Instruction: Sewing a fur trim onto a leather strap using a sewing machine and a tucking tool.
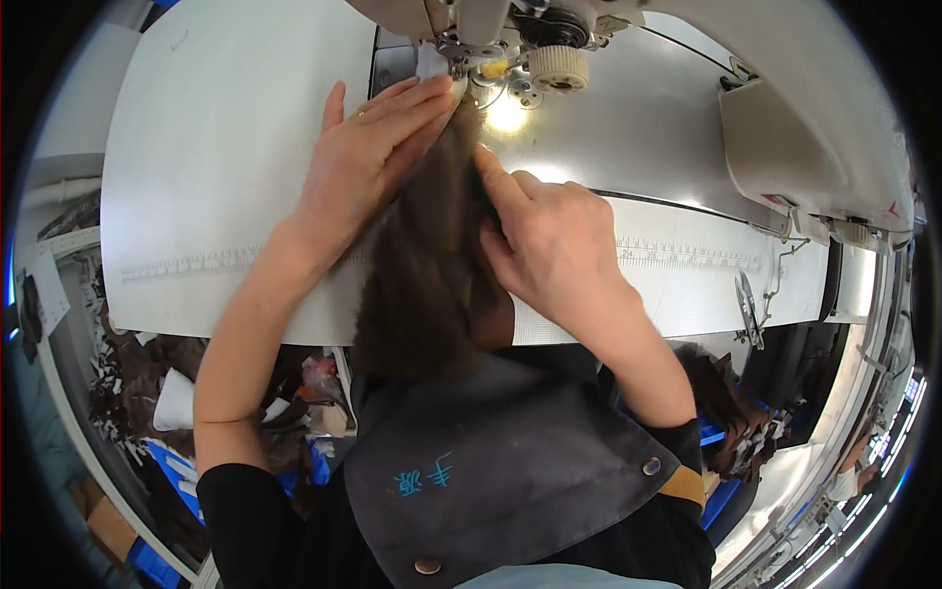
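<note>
A long piece of dark brown furry fabric (417,294) runs from the needle area of a sewing machine (478,29) down over the table's front edge toward my lap. My left hand (378,137) lies flat on the fabric's upper left side, fingers stretched together toward the presser foot and thumb apart. A white strip (429,61) shows beside the foot, just past those fingertips. On the other side, my right hand (554,231) has its fingers curled at the fabric's right edge, with the index finger extended along it. What lies under its palm is hidden.
A printed ruler scale (677,257) crosses the white table (196,177). Metal thread snips (749,309) lie at its right edge. The machine's arm (795,118) overhangs the right side. Brown scraps (132,368) fill the space below left, and more scraps (731,412) hang below right.
</note>
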